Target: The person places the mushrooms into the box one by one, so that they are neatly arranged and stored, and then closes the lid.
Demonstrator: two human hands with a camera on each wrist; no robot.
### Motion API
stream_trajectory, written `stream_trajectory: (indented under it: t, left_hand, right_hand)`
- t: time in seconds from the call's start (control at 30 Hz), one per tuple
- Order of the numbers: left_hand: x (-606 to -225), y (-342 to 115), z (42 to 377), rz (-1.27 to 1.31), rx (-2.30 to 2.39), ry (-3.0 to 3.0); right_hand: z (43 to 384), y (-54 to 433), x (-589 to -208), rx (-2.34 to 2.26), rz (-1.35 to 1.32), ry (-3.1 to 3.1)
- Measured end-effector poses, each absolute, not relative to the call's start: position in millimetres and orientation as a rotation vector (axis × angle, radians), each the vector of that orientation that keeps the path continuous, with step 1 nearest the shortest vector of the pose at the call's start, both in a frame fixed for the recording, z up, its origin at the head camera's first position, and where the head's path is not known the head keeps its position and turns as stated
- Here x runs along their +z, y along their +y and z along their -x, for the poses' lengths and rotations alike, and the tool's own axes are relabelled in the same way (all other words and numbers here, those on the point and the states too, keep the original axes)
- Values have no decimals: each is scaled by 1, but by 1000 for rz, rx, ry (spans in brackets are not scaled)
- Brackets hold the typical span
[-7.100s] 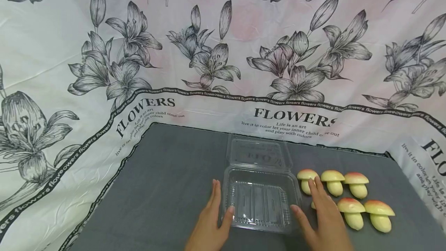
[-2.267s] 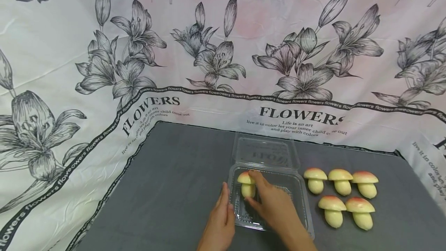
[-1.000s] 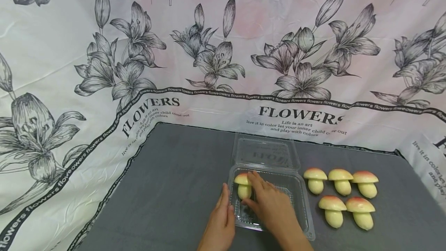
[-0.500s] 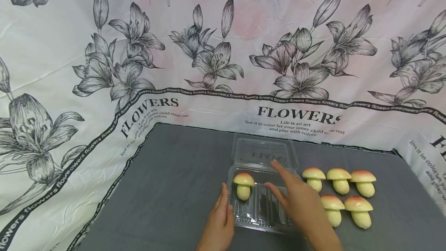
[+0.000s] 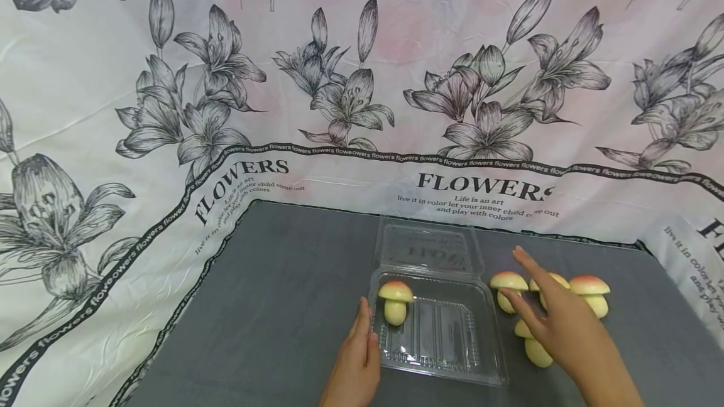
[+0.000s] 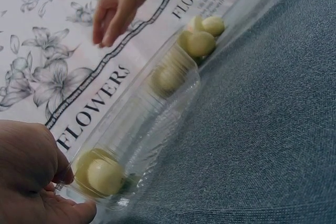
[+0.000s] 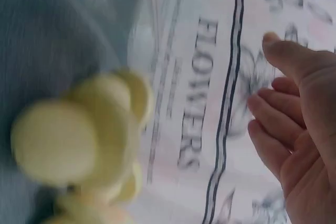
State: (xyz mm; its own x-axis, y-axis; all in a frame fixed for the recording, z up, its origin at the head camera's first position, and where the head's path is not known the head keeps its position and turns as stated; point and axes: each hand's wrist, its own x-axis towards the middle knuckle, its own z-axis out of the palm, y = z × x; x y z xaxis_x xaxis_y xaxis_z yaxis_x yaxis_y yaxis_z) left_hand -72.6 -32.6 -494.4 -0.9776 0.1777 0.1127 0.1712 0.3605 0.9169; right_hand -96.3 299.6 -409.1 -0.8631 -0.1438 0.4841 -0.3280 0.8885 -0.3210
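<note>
A clear plastic clamshell container [image 5: 441, 375] lies with its lid [image 5: 427, 247] folded back. One model mushroom [image 5: 396, 302], with a yellow-red cap and pale stem, stands out in its left part. My left hand [image 5: 353, 357] is at the container's left side; in the left wrist view its thumb and fingers pinch the rim near a corner. My right hand [image 5: 565, 325] is over the mushrooms right of the container, fingers extended, holding nothing. In the right wrist view a mushroom [image 7: 79, 135] is close by, apart from the fingers. The right hand hides part of the mushroom group.
Outside the container, a mushroom [image 5: 509, 281] lies at the left of the back row and another [image 5: 590, 287] at its right. A front mushroom [image 5: 537, 350] is partly covered. The grey tabletop [image 5: 271, 306] meets a flower-printed cloth [image 5: 339, 200] behind.
A mushroom has been moved into the container's left part and let go. My right hand has drawn back rightward over the other mushrooms. The left hand stays at the container.
</note>
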Motion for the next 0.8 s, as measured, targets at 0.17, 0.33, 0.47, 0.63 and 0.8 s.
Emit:
stream_trajectory:
  t: [0.17, 0.33, 0.47, 0.63, 0.8]
  left_hand:
    - [-495, -33, 73, -380, 1746, 2584]
    - [-496, -33, 74, -394, 1731, 2602]
    - [-495, -33, 73, -385, 1727, 2604]
    - [-494, -33, 73, -383, 1732, 2586]
    - [-495, -34, 73, -378, 1739, 2564]
  right_hand:
    - [89, 333, -411, 584, -292, -2639]
    - [80, 364, -417, 579, -310, -2694]
    - [70, 383, -423, 562, -281, -2814]
    - [63, 401, -431, 546, -201, -2962]
    - [59, 411, -440, 510, -162, -3017]
